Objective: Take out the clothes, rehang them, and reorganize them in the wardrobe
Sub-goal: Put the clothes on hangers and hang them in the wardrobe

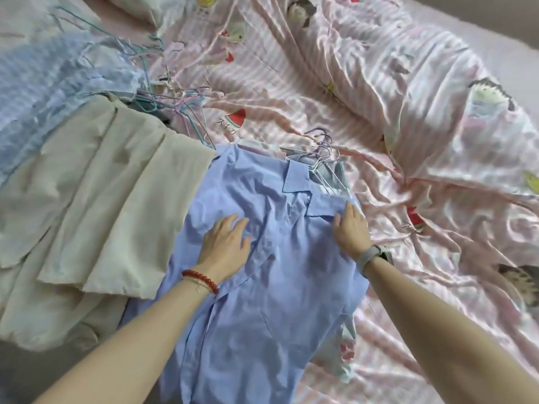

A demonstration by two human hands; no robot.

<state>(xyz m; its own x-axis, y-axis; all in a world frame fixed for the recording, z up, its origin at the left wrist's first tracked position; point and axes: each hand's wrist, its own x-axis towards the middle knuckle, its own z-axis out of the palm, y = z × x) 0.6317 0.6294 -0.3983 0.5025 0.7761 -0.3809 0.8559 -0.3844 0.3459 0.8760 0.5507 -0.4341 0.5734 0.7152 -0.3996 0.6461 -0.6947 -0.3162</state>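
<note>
A light blue collared shirt (271,272) lies spread on the bed, collar toward the far side. My left hand (226,243) rests flat on its left chest with fingers spread. My right hand (350,231) presses flat on the right shoulder area, fingers straight. Several wire hangers (323,158) stick out at the collar, their hooks bunched together. A cream garment (102,205) lies folded to the left, overlapping the shirt's sleeve side. A loose tangle of thin coloured wire hangers (175,100) lies farther back on the left.
A pink striped quilt (379,112) with watermelon and cartoon prints covers the bed, rumpled into a ridge at the right. A pale blue textured garment (49,91) lies at the far left. A pillow (140,10) sits at the top left.
</note>
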